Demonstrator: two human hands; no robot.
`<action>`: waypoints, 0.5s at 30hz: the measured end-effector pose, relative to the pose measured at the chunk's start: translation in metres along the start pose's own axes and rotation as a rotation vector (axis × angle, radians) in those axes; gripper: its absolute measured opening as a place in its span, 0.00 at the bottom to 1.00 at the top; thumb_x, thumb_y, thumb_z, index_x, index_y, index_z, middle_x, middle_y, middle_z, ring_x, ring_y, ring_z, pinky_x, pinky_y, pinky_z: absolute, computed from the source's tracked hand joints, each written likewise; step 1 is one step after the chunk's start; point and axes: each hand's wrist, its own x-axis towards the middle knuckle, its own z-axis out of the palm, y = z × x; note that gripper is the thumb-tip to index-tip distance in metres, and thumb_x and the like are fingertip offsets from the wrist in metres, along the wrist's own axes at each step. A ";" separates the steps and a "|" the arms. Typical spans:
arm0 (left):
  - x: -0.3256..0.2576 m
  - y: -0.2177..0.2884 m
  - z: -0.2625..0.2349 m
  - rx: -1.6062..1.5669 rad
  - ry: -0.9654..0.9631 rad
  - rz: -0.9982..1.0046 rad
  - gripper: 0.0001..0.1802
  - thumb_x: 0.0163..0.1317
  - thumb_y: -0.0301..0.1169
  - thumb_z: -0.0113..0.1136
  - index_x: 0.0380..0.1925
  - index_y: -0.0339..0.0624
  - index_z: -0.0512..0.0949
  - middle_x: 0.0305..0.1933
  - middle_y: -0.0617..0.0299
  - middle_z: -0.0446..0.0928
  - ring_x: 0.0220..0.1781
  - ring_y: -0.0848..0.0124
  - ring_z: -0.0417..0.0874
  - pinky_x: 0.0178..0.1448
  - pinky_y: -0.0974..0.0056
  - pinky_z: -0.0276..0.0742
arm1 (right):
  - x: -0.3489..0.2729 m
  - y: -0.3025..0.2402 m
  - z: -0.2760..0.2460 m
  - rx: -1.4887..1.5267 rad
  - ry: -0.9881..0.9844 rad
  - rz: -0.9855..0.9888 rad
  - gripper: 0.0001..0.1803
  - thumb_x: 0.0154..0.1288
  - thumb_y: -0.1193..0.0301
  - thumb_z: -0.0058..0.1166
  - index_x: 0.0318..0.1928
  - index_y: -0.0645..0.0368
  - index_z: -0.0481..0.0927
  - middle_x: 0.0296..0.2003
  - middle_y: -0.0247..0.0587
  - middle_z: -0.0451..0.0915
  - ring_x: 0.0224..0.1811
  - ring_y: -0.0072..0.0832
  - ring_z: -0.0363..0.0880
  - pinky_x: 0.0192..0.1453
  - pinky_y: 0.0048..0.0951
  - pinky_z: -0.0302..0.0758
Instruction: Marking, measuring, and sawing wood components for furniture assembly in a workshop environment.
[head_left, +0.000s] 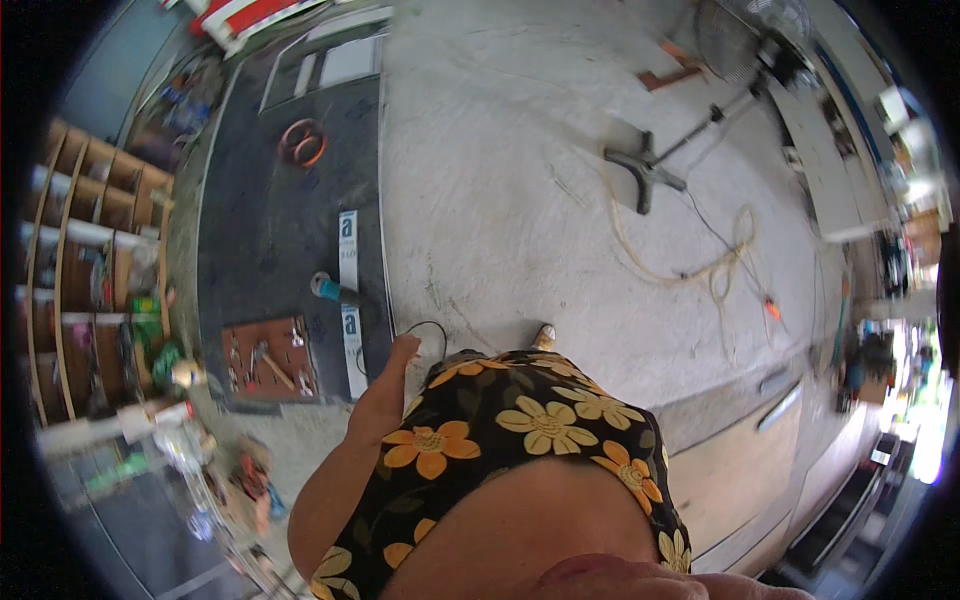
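My left arm hangs down along the dark floral clothing, and my left hand (402, 352) is beside the near right edge of the dark table. Only a small part of the hand shows; its fingers are too hidden to tell open from closed. A thin black cord (434, 324) curves close by it; whether the hand touches it I cannot tell. On the table, a teal and black handheld power tool (330, 287) lies against a long white printed strip (348, 250). My right hand is not in view.
The dark table (260, 215) carries a brown board (250, 335) with a hammer (275, 367) and other hand tools, plus an orange-brown coil (303, 143). Wooden shelving (62, 230) stands left. On the floor are a pedestal fan (645, 172), a pale hose (660, 279) and wooden sheets (740, 465).
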 end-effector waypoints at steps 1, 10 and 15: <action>-0.007 0.018 0.007 -0.251 0.070 -0.438 0.16 0.64 0.38 0.55 0.41 0.34 0.78 0.32 0.54 0.82 0.27 0.58 0.86 0.27 0.53 0.79 | 0.021 -0.030 -0.012 -0.047 -0.007 -0.014 0.35 0.72 0.44 0.43 0.65 0.59 0.70 0.52 0.50 0.80 0.48 0.40 0.83 0.49 0.41 0.80; -0.010 0.026 0.132 0.802 0.046 0.151 0.14 0.60 0.38 0.57 0.33 0.38 0.82 0.31 0.53 0.82 0.33 0.63 0.85 0.35 0.56 0.78 | 0.147 -0.192 -0.074 -0.332 -0.068 -0.021 0.34 0.72 0.44 0.42 0.64 0.58 0.71 0.50 0.50 0.81 0.46 0.39 0.83 0.48 0.40 0.80; 0.000 0.049 0.157 0.745 0.140 0.054 0.12 0.59 0.38 0.59 0.30 0.39 0.80 0.28 0.54 0.80 0.32 0.62 0.85 0.34 0.54 0.76 | 0.245 -0.287 -0.013 -0.354 0.033 0.105 0.30 0.71 0.41 0.42 0.57 0.50 0.78 0.44 0.42 0.84 0.37 0.28 0.83 0.38 0.33 0.77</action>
